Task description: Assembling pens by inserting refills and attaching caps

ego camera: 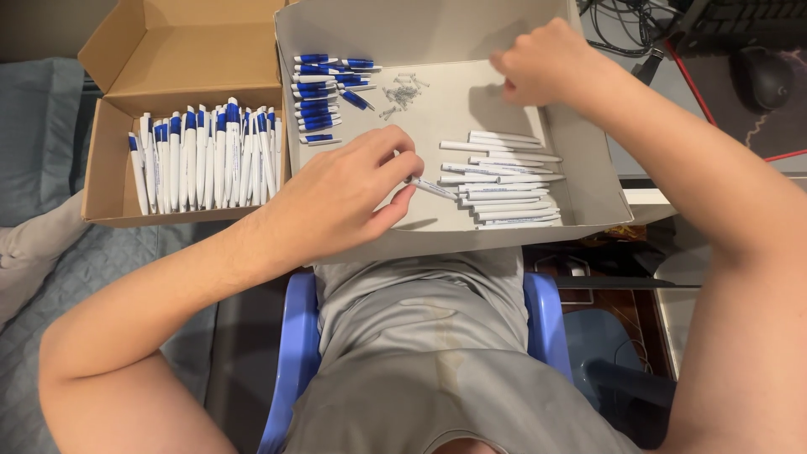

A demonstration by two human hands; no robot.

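So the left hand (340, 197) has its fingers pinched round a slim white plastic pen barrel (433, 188), holding it low over the flat grey cardboard tray (454, 109), just beside a neat stack of matching white barrels (504, 181). The right hand (542, 63) is curled up near the tray's back wall, knuckles up; can't tell if it's got anything. Further back there's a row of blue caps (324, 92) and a little heap of tiny metal springs (399, 92). Finished blue-and-white pens (206, 155) sit upright in the brown corrugated box (113, 181) on the left
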